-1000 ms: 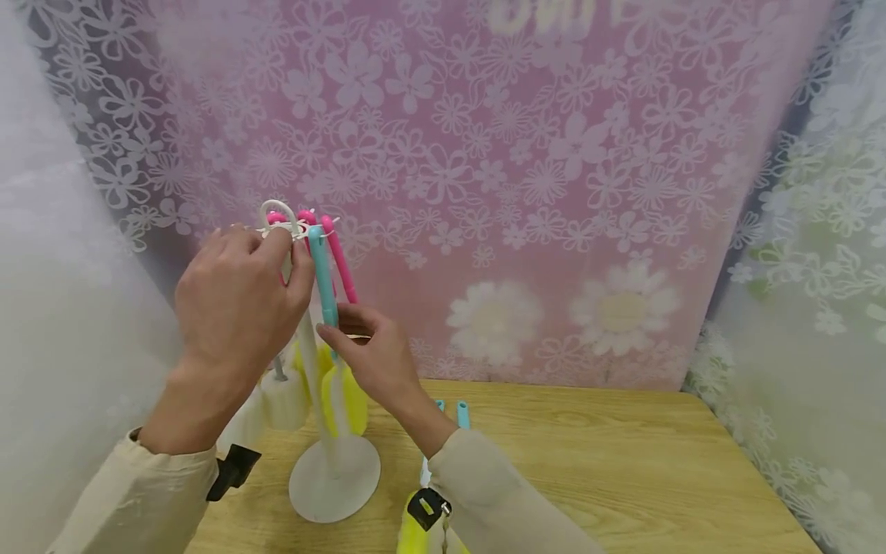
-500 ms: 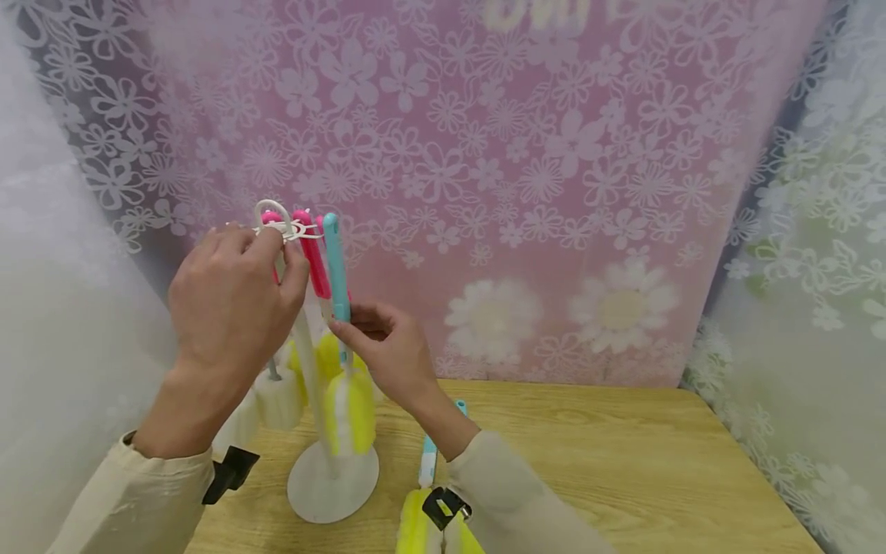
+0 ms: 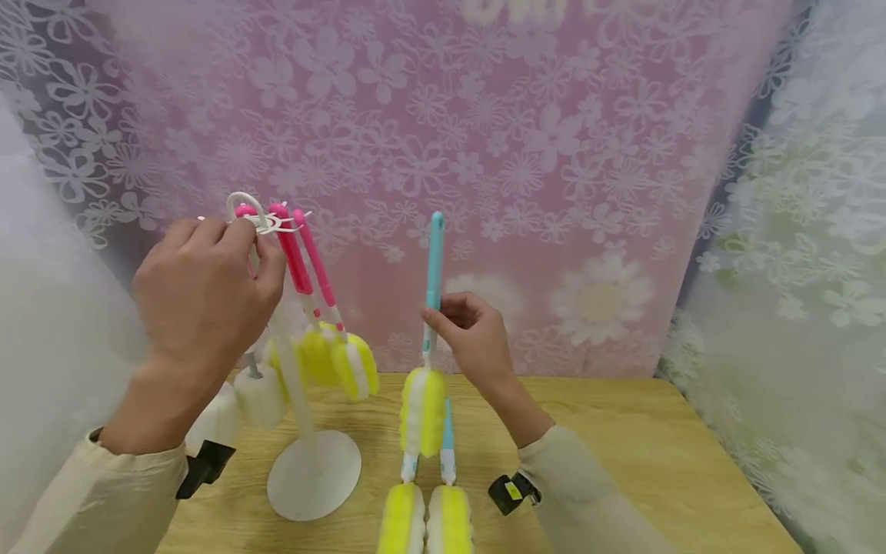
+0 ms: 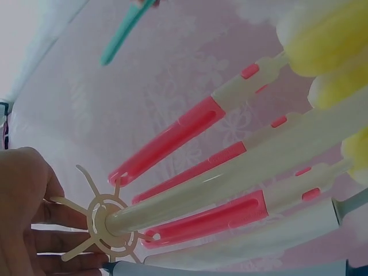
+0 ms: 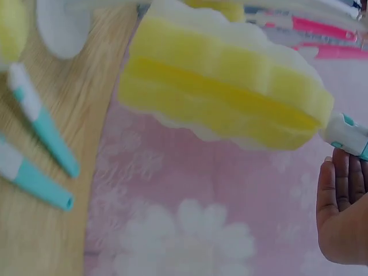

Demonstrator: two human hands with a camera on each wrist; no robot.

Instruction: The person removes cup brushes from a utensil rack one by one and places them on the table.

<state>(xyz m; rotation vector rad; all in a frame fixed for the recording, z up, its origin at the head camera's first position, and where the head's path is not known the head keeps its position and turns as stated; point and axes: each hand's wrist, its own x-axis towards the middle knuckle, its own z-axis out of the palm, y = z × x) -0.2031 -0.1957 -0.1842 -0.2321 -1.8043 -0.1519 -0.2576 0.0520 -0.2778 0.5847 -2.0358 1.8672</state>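
My right hand (image 3: 477,338) pinches a cup brush (image 3: 434,254) by its turquoise and white handle, upright to the right of the rack. Its yellow and white sponge head (image 5: 224,77) hangs down. With its fingers at the hook ring (image 4: 92,221), my left hand (image 3: 208,285) grips the top of a white brush rack (image 3: 314,477). Several cup brushes with pink handles (image 4: 167,144) and yellow sponge heads hang from the hooks. Brushes with white sponge heads (image 3: 259,396) hang on the left side, partly covered by my left hand and forearm.
Two more turquoise-handled brushes (image 3: 401,519) lie side by side on the wooden table (image 3: 588,462), to the right of the rack's round base. A pink flowered backdrop (image 3: 512,177) stands behind, with pale flowered sheets (image 3: 796,308) at the sides.
The turquoise-handled brush has moved from among the rack's hooks out to the right in my right hand. My left hand stays at the rack's top.
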